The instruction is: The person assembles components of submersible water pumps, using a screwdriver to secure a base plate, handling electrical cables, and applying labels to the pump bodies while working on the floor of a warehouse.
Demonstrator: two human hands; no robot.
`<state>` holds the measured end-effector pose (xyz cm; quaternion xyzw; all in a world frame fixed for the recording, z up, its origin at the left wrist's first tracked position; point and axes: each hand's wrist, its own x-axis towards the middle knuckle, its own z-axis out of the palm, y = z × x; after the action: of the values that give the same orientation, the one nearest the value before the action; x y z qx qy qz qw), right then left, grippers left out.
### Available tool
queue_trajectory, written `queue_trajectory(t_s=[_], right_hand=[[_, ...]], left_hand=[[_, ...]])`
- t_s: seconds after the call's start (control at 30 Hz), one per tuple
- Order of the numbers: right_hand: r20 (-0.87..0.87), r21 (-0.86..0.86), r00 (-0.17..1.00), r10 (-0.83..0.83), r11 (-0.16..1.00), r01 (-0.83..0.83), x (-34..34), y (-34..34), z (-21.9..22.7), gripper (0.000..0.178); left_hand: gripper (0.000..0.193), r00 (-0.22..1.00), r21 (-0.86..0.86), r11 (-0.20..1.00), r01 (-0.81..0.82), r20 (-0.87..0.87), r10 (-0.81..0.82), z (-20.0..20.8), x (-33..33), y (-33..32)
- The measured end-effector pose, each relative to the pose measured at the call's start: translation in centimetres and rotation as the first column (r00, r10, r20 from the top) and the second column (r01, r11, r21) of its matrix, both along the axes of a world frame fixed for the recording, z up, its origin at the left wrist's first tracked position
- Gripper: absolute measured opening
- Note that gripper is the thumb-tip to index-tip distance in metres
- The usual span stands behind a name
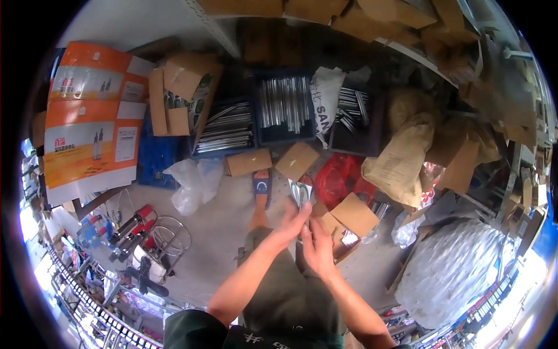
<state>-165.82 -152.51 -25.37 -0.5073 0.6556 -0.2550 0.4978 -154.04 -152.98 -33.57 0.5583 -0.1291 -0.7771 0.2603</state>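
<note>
In front of my body I hold a slim white packet [300, 191] with green and dark curved markings, pointing away from me. My left hand [288, 225] is closed on its left side; the fingers are slightly smeared. My right hand [317, 249] is closed at the packet's lower end, its fingers close to the left hand's. What the packet contains cannot be made out. Just right of my right hand stands an open cardboard box [350, 216] with flaps up and white pieces inside. Beyond the packet lies a small brown carton [296, 161].
Blue crates [285, 138] of metal tubes line the back. Orange cartons [87, 139] stack at left, near a red-and-black tool with a wire hoop [174, 232]. A red plastic bag [337, 180], a brown paper sack [401, 163] and a large silvery-wrapped bundle [453, 270] lie right.
</note>
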Motion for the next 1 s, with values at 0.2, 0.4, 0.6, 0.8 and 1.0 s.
queue_trajectory(t_s=[0.2,0.4,0.6,0.8,1.0], right_hand=[[0.014,0.214,1.0,-0.027,0.977,0.024,0.5,3.2,3.5,0.026],[0.221,0.338,0.915,-0.336,0.907,0.252,-0.1,2.5,12.8,0.016],[0.527,0.287,0.805,-0.272,0.949,0.133,1.8,0.7,21.9,0.031],[0.419,0.222,0.858,0.296,0.883,-0.413,6.4,0.4,22.7,0.031],[0.375,0.191,0.784,0.495,0.786,-0.588,4.1,1.3,10.5,0.026]], left_hand=[[0.055,0.917,0.196,0.947,-0.256,-0.261,0.302,4.4,1.7,3.1],[0.037,0.947,-0.105,0.973,-0.205,-0.274,0.17,17.9,5.9,0.4],[0.037,0.894,-0.026,0.971,-0.239,-0.395,0.21,29.4,7.8,-1.3],[0.039,0.878,-0.347,0.815,-0.463,-0.303,0.37,30.7,15.3,4.9],[0.051,0.683,-0.285,0.621,-0.73,-0.324,0.655,29.6,21.1,14.6]])
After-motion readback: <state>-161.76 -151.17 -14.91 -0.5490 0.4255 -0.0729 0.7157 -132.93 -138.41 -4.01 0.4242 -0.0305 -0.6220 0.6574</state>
